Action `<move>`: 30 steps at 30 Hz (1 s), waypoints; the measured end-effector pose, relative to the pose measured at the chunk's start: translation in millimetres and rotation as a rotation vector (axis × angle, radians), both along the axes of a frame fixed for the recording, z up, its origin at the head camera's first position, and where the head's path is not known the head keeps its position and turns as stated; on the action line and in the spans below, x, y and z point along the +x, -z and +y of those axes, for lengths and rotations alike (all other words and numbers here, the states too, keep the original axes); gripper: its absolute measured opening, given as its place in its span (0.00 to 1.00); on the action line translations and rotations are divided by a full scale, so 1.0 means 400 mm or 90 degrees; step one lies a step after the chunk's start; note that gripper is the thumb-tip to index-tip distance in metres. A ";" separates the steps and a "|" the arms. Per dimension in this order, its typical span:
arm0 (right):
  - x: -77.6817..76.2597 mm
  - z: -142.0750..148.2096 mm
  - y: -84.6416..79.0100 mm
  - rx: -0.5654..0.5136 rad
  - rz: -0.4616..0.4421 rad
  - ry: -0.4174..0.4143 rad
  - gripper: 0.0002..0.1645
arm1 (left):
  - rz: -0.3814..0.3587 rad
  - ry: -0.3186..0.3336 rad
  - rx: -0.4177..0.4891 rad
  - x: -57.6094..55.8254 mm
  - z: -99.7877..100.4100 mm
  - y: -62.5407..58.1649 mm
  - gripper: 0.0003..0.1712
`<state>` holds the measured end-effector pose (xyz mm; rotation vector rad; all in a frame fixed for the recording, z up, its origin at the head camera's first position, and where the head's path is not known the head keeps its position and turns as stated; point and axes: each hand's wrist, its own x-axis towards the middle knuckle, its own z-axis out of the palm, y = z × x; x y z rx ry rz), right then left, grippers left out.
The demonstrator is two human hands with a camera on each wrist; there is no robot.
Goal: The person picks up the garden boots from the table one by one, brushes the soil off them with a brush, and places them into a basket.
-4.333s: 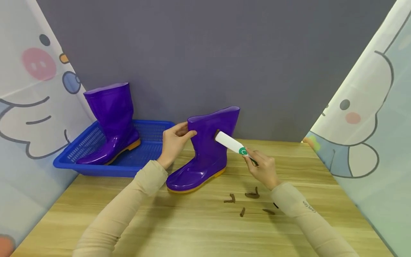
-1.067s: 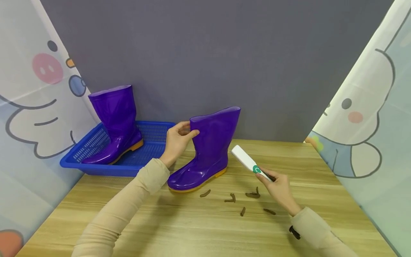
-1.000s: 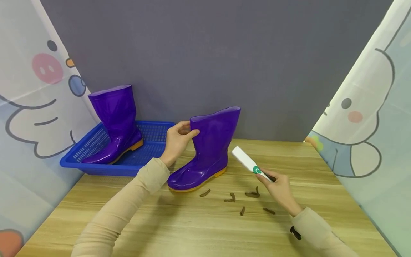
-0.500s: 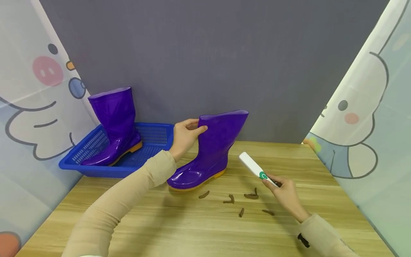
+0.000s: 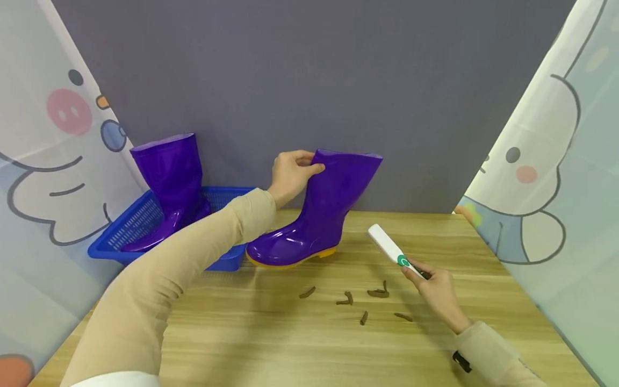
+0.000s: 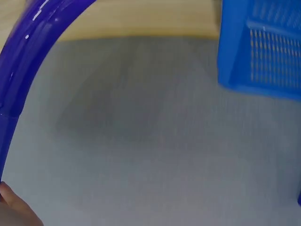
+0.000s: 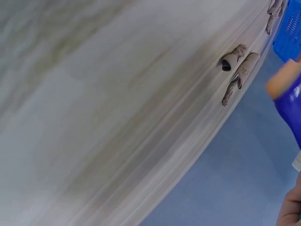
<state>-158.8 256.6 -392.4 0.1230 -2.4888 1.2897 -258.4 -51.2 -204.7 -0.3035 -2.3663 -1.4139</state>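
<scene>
My left hand [image 5: 292,177] pinches the top edge of a purple rain boot [image 5: 324,215] with a yellow sole; the boot is raised off the wooden table and leans to the right. In the left wrist view the same boot [image 6: 28,56] runs along the left edge, with a bit of the hand [image 6: 14,207] below it. My right hand [image 5: 437,293] grips a white brush [image 5: 385,243] with a green mark by its handle, held right of the boot and apart from it. The bristles are hidden.
A blue basket [image 5: 229,262] at the left holds a second purple boot [image 5: 169,172], partly behind my left sleeve. Several brown crumbly pieces [image 5: 379,293] lie on the table [image 5: 290,344] in front. A grey panel [image 5: 338,80] stands behind, with printed cloth sides.
The brush has come away from the boot's shaft and moved right and down. My left hand has lifted and tilted the boot. One more brown piece shows near the boot's toe.
</scene>
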 end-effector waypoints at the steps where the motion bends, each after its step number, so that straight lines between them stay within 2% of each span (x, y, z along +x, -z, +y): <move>1: -0.001 0.000 0.001 -0.003 -0.003 -0.001 0.21 | 0.005 -0.003 0.004 -0.001 -0.001 -0.017 0.19; 6: -0.001 0.000 0.004 -0.006 -0.012 -0.006 0.21 | 0.012 -0.025 0.068 -0.003 -0.022 -0.092 0.19; 10: -0.001 -0.001 0.002 -0.008 -0.014 -0.005 0.21 | 0.030 -0.038 0.082 -0.004 -0.047 -0.129 0.19; 15: 0.003 0.001 0.005 -0.007 -0.029 -0.015 0.22 | 0.074 -0.055 0.055 -0.006 -0.083 -0.155 0.18; 20: 0.007 0.003 0.010 -0.006 -0.044 -0.015 0.22 | 0.107 -0.116 0.041 -0.011 -0.136 -0.184 0.18; 25: 0.007 0.000 0.008 0.005 -0.032 -0.006 0.22 | 0.120 -0.183 0.026 -0.016 -0.206 -0.216 0.19; 30: 0.006 -0.006 0.005 0.004 -0.031 -0.005 0.22 | 0.118 -0.245 -0.001 -0.023 -0.272 -0.225 0.19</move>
